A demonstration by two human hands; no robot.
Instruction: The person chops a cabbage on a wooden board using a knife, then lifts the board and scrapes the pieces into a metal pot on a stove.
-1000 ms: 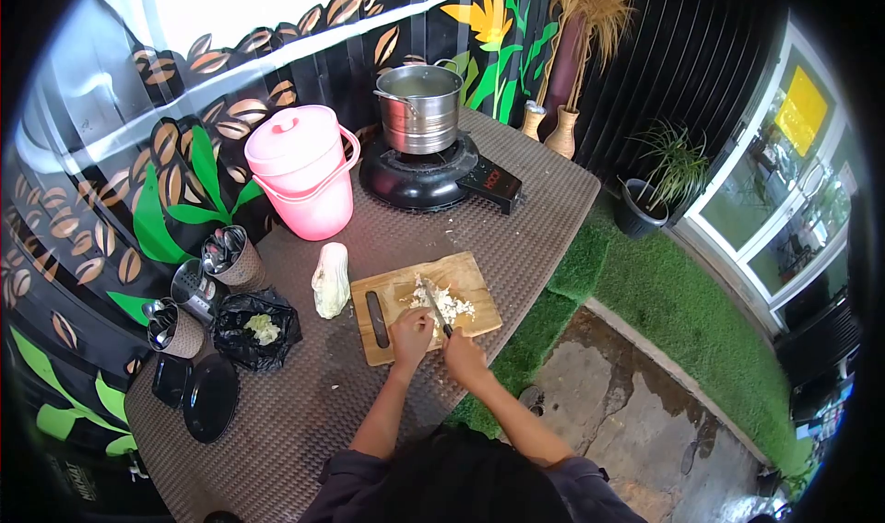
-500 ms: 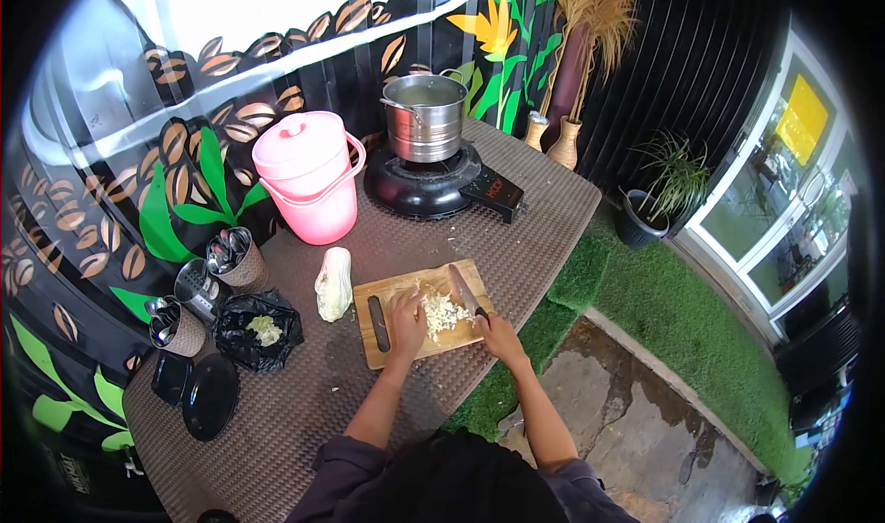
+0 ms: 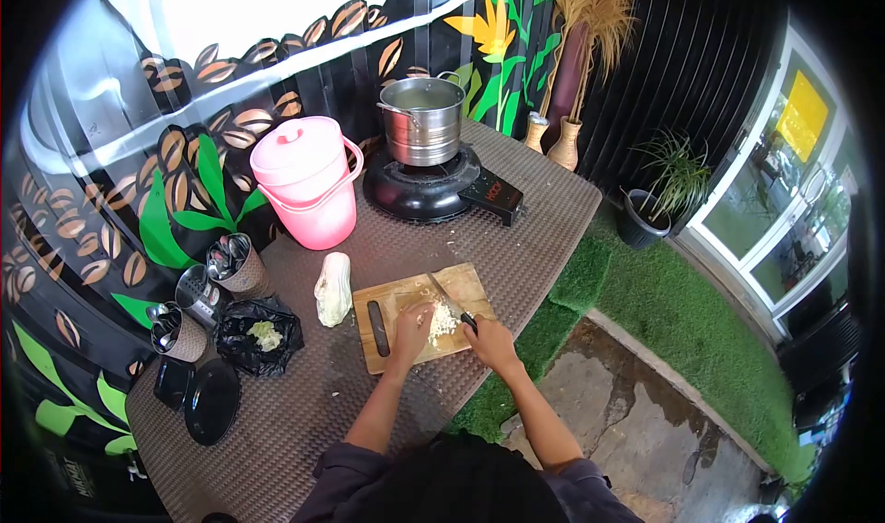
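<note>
A knife is in my right hand, its blade pointing up and left across the wooden cutting board. Fine pale chopped pieces lie heaped between the blade and my left hand. The fingers of that hand are curled in at the edge of the heap, and whatever they pinch is hidden. Just left of the board lies a pale napa cabbage on the brown woven-texture table.
Behind stand a pink lidded bucket and a steel pot on a black portable stove. On the left are a black plastic bag holding pale scraps, utensil holders and a black oval plate.
The knife has swung left, its tip now nearer my left hand's side of the board. My right hand has shifted slightly left, and my left fingers have curled in more.
</note>
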